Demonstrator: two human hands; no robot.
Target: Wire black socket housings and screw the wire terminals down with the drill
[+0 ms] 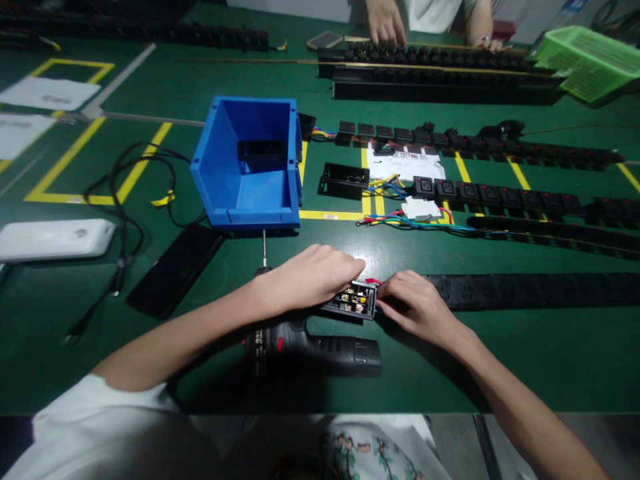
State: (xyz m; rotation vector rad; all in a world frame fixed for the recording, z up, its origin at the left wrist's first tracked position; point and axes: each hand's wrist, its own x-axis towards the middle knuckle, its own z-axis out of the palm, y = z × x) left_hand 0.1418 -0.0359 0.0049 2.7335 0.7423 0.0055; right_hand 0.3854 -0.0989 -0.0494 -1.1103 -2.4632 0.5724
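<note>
On the green table in front of me lies a small black terminal box (367, 307) with brass-coloured screw terminals showing in its open top. My left hand (317, 270) is closed over the box's left part, its fingertips hidden behind it. At the box's right end my right hand (417, 300) is closed in a pinch on wires; a red wire (373, 281) shows beside it. A long black power strip (535, 292) stretches away to the right behind that hand. Below the box rests a black cordless screwdriver (320, 353), its bit pointing toward the blue bin (245, 219).
Beyond my hands lie socket strips (495, 195) with coloured wires and a white label sheet (405, 162). At left are a black phone (175, 270), a white power bank (57, 240) and a cable (120, 267). Across the table, a person's hand (385, 23) works near a green basket (590, 60).
</note>
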